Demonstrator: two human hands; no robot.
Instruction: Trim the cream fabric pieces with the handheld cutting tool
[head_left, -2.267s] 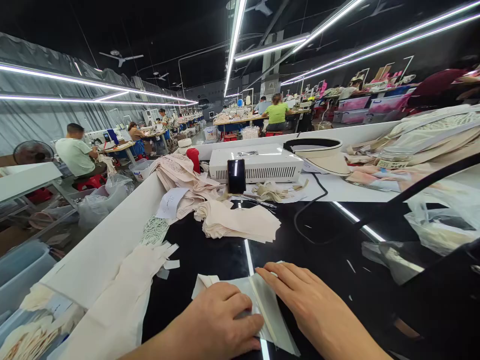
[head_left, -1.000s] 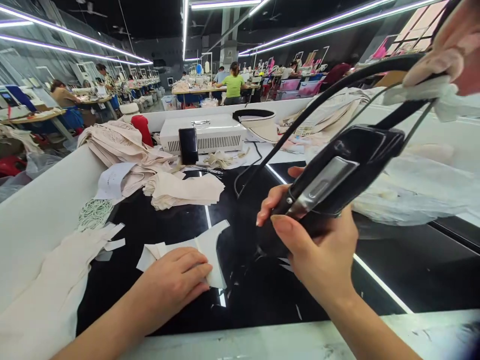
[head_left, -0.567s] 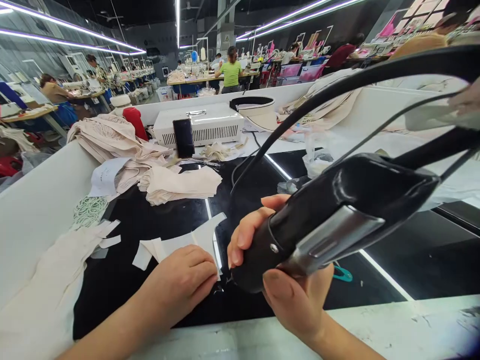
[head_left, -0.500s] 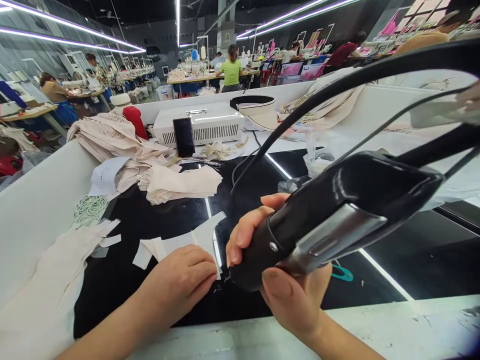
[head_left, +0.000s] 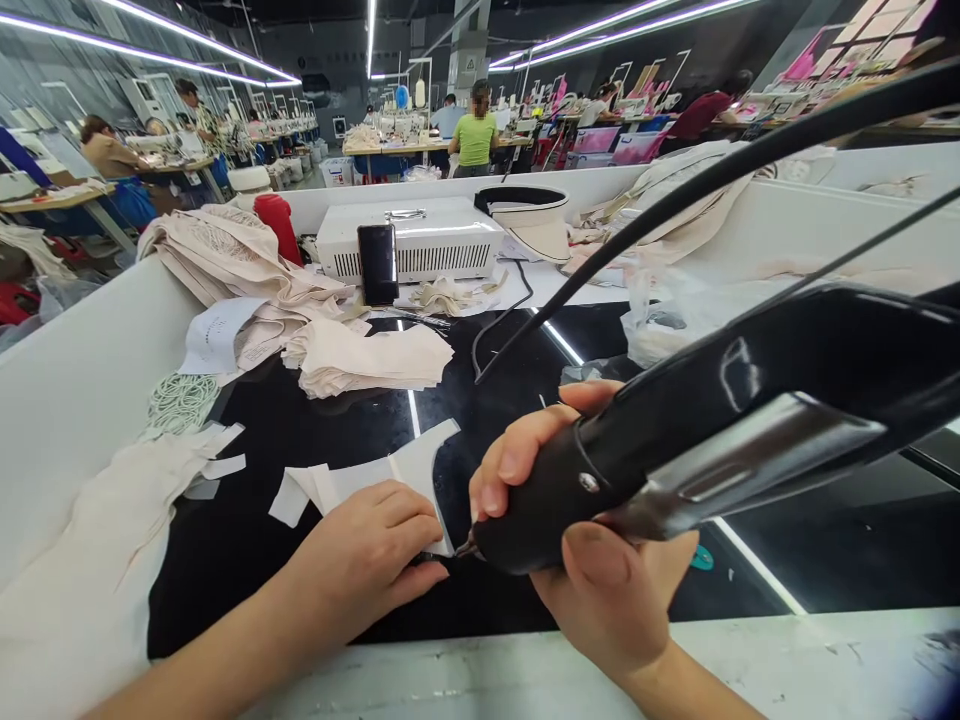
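My right hand [head_left: 600, 560] is wrapped around a black corded hand tool [head_left: 675, 430] with a silver lever along its side. The tool's small metal tip points left, close to the end of a pale cut fabric piece [head_left: 375, 480]. My left hand [head_left: 375, 550] lies over the near right part of that piece, its fingers bent onto the edge and the thumb a little apart beside it. The fingers hide part of the fabric. Only a small gap separates my left fingertips from the tool tip.
A stack of cream fabric pieces [head_left: 375, 360] lies beyond my hands. Left are more fabric [head_left: 82, 540] and a coil of pale green cord [head_left: 182, 402]. Behind stand a white vented box [head_left: 427, 245] and a phone [head_left: 377, 265]. The tool's cable [head_left: 637, 230] arches across the right.
The tool and my right hand have shifted right, so the tip now shows. My left thumb has spread a little from the fingers. The camera view has moved slightly.
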